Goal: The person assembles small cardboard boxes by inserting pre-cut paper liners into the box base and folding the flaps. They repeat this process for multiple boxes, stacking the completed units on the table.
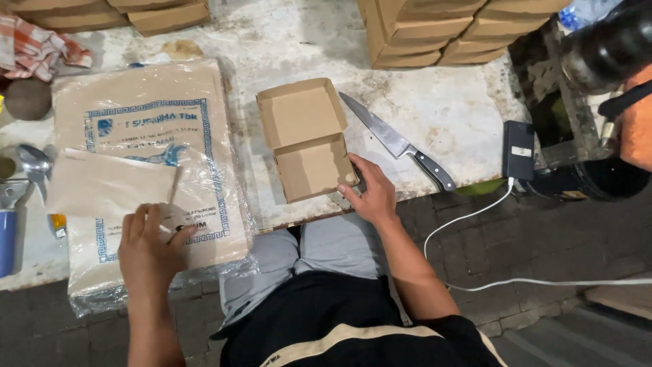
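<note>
An open brown cardboard box (307, 139) lies on the worn white table (448, 109), lid flipped back. My right hand (369, 190) rests at the box's near right corner, fingers touching its edge. My left hand (151, 248) is spread flat on a large plastic-wrapped pack of brown paper (146, 129) with a blue printed border. A loose sheet of brown paper (109, 183) lies on that pack, just above my left fingers.
A kitchen knife (397, 141) lies right of the box. A dark phone (519, 149) with a white cable sits at the table's right edge. Stacks of flat cardboard boxes (435, 30) line the back. A spoon (32, 166) and checked cloth (34, 47) are at left.
</note>
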